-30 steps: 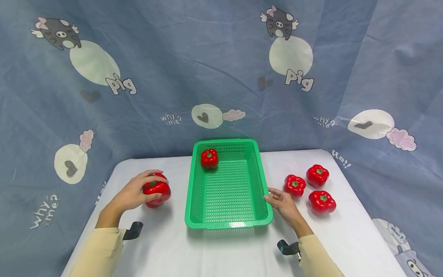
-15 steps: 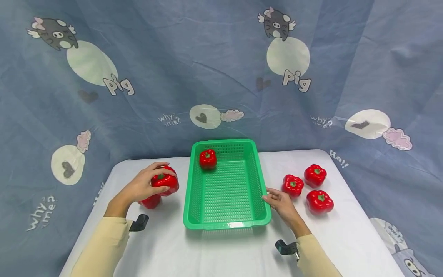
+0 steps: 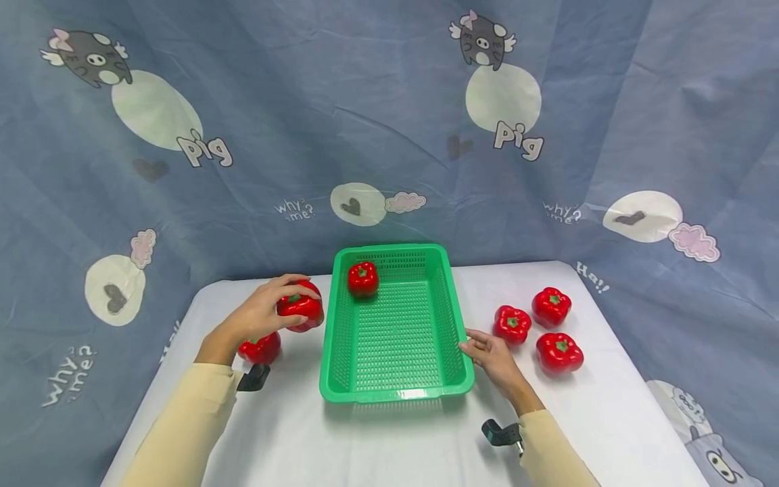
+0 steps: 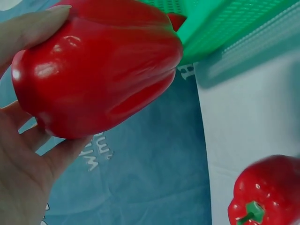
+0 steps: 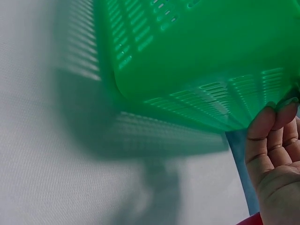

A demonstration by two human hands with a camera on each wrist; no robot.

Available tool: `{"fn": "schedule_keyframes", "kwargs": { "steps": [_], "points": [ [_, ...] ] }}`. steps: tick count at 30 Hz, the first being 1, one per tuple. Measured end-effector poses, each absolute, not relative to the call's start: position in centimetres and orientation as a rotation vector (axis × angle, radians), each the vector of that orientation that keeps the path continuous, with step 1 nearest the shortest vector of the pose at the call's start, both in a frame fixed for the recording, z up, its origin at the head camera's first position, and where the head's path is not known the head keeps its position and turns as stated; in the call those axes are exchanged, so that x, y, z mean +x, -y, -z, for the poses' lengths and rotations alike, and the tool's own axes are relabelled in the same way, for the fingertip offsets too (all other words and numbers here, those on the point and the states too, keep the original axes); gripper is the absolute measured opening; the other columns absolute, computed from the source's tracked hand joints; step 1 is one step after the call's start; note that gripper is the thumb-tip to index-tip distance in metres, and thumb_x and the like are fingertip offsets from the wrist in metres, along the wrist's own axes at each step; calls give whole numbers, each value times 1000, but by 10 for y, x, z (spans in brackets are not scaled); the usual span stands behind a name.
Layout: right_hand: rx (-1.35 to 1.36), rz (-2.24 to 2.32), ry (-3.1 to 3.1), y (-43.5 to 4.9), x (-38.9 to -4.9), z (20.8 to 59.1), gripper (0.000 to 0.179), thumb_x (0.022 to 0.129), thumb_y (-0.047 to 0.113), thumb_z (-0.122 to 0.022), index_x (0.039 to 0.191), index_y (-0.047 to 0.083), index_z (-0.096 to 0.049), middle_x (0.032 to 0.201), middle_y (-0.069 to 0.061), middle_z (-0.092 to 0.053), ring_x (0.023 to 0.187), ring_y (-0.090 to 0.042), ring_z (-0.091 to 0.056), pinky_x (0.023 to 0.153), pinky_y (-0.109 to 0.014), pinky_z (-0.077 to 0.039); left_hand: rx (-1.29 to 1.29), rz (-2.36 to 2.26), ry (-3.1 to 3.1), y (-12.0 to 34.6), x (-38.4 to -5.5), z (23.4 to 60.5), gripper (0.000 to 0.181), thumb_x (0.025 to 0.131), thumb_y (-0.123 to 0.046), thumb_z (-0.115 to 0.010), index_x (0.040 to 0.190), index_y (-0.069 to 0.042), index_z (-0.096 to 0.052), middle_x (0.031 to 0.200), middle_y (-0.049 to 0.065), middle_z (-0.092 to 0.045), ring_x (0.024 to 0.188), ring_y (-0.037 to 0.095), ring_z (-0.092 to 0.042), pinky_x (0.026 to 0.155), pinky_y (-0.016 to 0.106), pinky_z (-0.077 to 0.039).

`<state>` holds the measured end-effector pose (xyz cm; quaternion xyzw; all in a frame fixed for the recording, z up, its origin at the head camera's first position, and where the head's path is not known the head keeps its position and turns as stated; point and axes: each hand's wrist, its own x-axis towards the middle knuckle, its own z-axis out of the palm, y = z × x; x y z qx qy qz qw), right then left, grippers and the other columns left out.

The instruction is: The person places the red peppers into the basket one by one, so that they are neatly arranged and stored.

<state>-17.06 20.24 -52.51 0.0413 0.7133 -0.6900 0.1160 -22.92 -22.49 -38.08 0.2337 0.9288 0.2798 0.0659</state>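
My left hand [image 3: 260, 312] grips a red bell pepper [image 3: 301, 310] from the side, fingers over its top and thumb low. It is raised above the table, just left of the green plastic basket [image 3: 398, 345]. Another bell pepper [image 3: 260, 348] stands on the table below that hand; its green stem shows in the left wrist view. Inside the basket, one bell pepper [image 3: 363, 279] sits in the far left corner. My right hand [image 3: 500, 362] pinches the basket's right rim; in the right wrist view its fingertips [image 4: 58, 14] are not seen, but the fingers [image 5: 262, 124] meet the basket edge.
Right of the basket, three more red bell peppers [image 3: 512, 325] stand grouped on the white table [image 3: 414, 439]. A blue printed cloth [image 3: 389, 122] hangs behind the table and at its sides. Black camera mounts [image 3: 254, 377] are worn on both wrists.
My left hand has lifted the bell pepper and carried it right and away from me, toward the basket, uncovering the pepper beneath. The right hand stays on the rim.
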Motion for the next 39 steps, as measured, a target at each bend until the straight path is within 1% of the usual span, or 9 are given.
{"fn": "schedule_keyframes", "kwargs": {
  "steps": [4,9,14,21,29,32,36,39],
  "points": [
    [109,2022,-2079,-204,-171,524,52,94,12,-63,138,-8,-44,86,-7,-63,82,-14,-60,79,-23,-53,736,-830,-2797,217,-234,378,52,75,-14,-82,124,-14,-63,140,15,-43,125,38,-37,83,53,-54],
    [99,2016,-2083,-206,-172,523,52,94,13,-62,138,-8,-43,89,-8,-65,84,-14,-62,79,-22,-54,804,-832,-2774,206,-242,374,45,77,-9,-79,119,-17,-65,141,13,-43,127,35,-35,87,53,-52],
    [100,2018,-2081,-206,-173,522,53,94,14,-63,139,-8,-43,91,-10,-66,84,-14,-63,80,-22,-54,862,-813,-2761,195,-249,371,44,76,-6,-78,117,-16,-66,141,14,-43,128,35,-35,88,53,-52],
    [109,2027,-2073,-206,-173,523,52,94,14,-62,138,-8,-43,88,-7,-65,81,-13,-62,78,-22,-54,891,-768,-2753,180,-258,372,38,78,-5,-75,113,-16,-67,140,16,-44,126,37,-35,89,54,-51],
    [89,2042,-2070,-205,-173,525,50,94,12,-62,137,-8,-45,86,-8,-64,81,-14,-61,78,-24,-54,953,-719,-2731,158,-270,377,35,77,-3,-75,109,-18,-69,139,17,-45,128,36,-34,92,54,-49],
    [85,2034,-2076,-204,-172,526,51,94,13,-63,137,-8,-45,86,-8,-63,81,-14,-61,78,-24,-54,1000,-669,-2725,150,-275,383,33,78,-3,-74,107,-18,-69,138,17,-47,126,37,-35,95,56,-43],
    [78,2026,-2082,-204,-172,527,52,94,13,-63,137,-8,-45,87,-9,-64,83,-15,-61,78,-23,-54,1013,-611,-2723,141,-281,393,34,78,-3,-75,108,-18,-69,139,16,-47,129,39,-35,99,60,-34],
    [77,2031,-2081,-203,-172,527,51,94,13,-63,137,-8,-45,87,-10,-64,82,-15,-61,78,-24,-54,998,-592,-2717,136,-283,400,35,78,-3,-75,110,-17,-69,140,17,-46,130,39,-35,100,62,-33]
  ]
}}
